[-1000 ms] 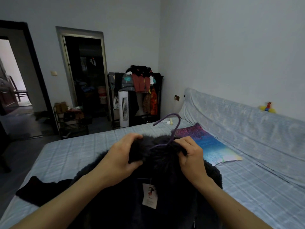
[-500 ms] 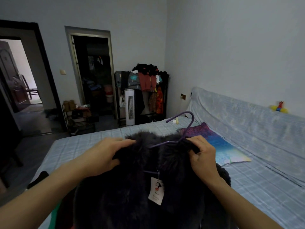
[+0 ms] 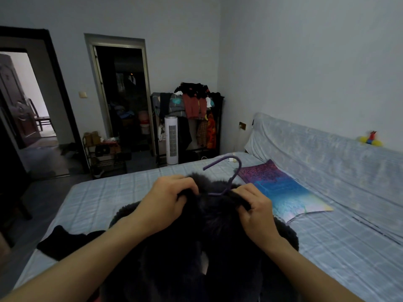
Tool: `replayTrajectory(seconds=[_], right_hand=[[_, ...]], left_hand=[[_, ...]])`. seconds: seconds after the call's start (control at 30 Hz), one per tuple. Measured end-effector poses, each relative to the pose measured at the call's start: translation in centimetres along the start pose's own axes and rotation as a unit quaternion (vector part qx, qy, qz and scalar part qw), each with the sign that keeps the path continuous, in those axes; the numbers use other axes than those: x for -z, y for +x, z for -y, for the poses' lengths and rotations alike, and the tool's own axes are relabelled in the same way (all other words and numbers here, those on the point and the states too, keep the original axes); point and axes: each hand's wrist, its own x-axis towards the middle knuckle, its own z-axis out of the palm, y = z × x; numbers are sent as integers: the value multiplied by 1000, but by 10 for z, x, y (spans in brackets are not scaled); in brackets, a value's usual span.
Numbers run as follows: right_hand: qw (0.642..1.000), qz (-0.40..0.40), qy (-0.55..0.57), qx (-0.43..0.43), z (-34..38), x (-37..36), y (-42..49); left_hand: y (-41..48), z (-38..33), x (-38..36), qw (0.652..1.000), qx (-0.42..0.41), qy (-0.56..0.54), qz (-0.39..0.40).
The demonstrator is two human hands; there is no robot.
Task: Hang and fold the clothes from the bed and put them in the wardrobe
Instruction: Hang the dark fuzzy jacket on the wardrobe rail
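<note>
A dark furry coat (image 3: 209,243) lies in front of me over the blue checked bed (image 3: 109,197). A purple hanger (image 3: 226,175) sticks out of its collar, hook pointing up and left. My left hand (image 3: 168,203) pinches the collar's left side. My right hand (image 3: 255,208) pinches the right side, beside the hanger's neck. The hanger's shoulders are hidden inside the coat. A black garment (image 3: 63,241) lies on the bed's left edge.
A purple-blue pillow (image 3: 281,188) lies on the bed at right, near the covered headboard (image 3: 327,153). An open clothes rack (image 3: 192,118) full of garments stands in the far corner with a white tower fan (image 3: 171,139). Two doorways and a shoe shelf (image 3: 104,153) are at left.
The white tag on the coat's lining has dropped mostly out of sight. Both hands have drawn the collar closer around the hanger's neck; my left hand has closed on the fur.
</note>
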Motion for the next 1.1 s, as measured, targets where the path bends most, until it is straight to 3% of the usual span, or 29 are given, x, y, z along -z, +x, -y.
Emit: replayTrajectory(seconds=[0.1,0.23,0.27,0.33,0.47,0.57,0.63,0.73,0.87,1.0,1.1], right_hand=[[1000,-12,-5,12,-1,-3,-4],[998,-29,-5,61,4,-1,-10],[998,-40,-1,58,6,1,-8],[997,-66,6,35,6,7,-3],[997,-76,25,19,5,17,-1],[997,-71,24,14,4,19,-1],[997,-76,19,5,2,19,0],[997,-70,21,-5,5,15,1],[998,-51,42,10,14,8,1],[998,-33,49,34,21,6,2],[997,-24,51,48,33,2,5]], left_hand=[[17,-14,-8,988,106,-75,-87],[48,-31,-10,898,285,-270,-197],[53,-36,-12,879,302,-311,-201],[55,-47,-14,872,315,-343,-152],[43,-49,-4,882,279,-376,45],[32,-36,2,961,122,-220,118],[21,-26,-2,990,38,-73,111],[5,-19,-13,996,-12,66,60],[-3,-23,-25,997,12,71,-13],[-11,-26,-23,999,9,-12,-48],[-16,-31,-23,997,-2,-11,-79]])
